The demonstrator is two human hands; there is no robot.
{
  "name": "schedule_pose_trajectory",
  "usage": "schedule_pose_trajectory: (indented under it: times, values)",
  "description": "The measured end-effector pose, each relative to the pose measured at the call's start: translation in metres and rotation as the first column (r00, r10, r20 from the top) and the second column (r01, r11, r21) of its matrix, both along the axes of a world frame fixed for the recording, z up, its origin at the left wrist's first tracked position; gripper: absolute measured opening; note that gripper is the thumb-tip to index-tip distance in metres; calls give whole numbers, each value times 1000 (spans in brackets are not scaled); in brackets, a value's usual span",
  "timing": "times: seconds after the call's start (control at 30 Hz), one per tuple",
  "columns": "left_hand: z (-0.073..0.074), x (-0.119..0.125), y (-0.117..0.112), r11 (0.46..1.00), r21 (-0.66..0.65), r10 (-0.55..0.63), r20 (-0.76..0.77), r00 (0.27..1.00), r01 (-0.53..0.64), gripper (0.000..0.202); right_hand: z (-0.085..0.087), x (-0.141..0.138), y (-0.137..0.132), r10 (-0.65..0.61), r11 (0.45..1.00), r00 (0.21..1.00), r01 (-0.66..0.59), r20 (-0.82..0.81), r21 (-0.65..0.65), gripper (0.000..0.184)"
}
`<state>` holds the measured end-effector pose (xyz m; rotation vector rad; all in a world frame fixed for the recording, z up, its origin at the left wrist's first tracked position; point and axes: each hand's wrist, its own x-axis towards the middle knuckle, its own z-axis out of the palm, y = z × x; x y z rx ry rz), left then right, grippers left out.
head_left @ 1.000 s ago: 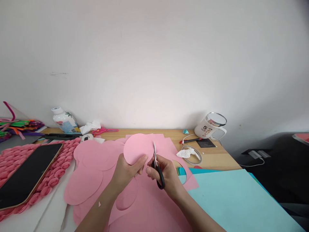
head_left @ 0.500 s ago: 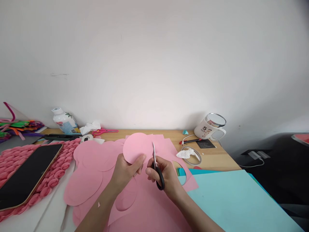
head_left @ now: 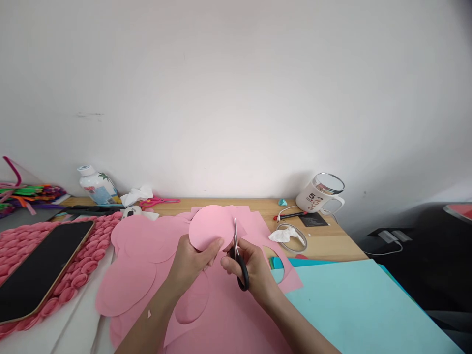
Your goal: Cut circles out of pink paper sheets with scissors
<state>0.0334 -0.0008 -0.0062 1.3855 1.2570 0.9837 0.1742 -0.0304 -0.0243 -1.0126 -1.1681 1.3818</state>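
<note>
Between thumb and fingers, my left hand (head_left: 195,260) pinches a pink paper circle (head_left: 210,223) by its lower edge. My right hand (head_left: 249,268) has its fingers in the black handles of a pair of scissors (head_left: 242,268). The blades point up and lie at the circle's right edge, with a small pink flap showing just beyond them. Beneath both hands spread pink paper sheets, and to the left lies a pile of cut pink circles (head_left: 127,285). A scrap of pink paper (head_left: 149,313) rests on my left forearm.
On the left, a phone (head_left: 44,265) lies on a pink puffy mat (head_left: 83,268). A white bottle (head_left: 98,187) and pink scissors (head_left: 160,201) sit near the wall. To the right are a white mug (head_left: 317,196), a tape roll (head_left: 303,241), a pen (head_left: 291,215) and light blue paper (head_left: 361,300).
The circle has shifted slightly right and down against the scissors. A pink flap now shows to the right of the blades. Both hands keep their grips.
</note>
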Motion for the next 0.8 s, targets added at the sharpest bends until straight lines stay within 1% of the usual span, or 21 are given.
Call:
schedule_pose_trajectory:
  times: [0.13, 0.3, 0.43, 0.8]
  values:
    - [1, 0, 1, 998, -41, -50, -22, 999, 49, 37, 1, 2, 1, -32, 999, 999, 32, 26, 27, 33]
    - [2, 0, 0, 998, -47, -32, -30, 999, 30, 37, -1, 1, 0, -44, 999, 998, 43, 50, 26, 33]
    - [2, 0, -1, 999, -17, -39, -20, 999, 38, 37, -3, 1, 1, -54, 998, 996, 53, 74, 17, 34]
    - [2, 0, 0, 999, 20, -42, -43, 998, 43, 38, -2, 1, 0, -73, 997, 995, 74, 61, -20, 34]
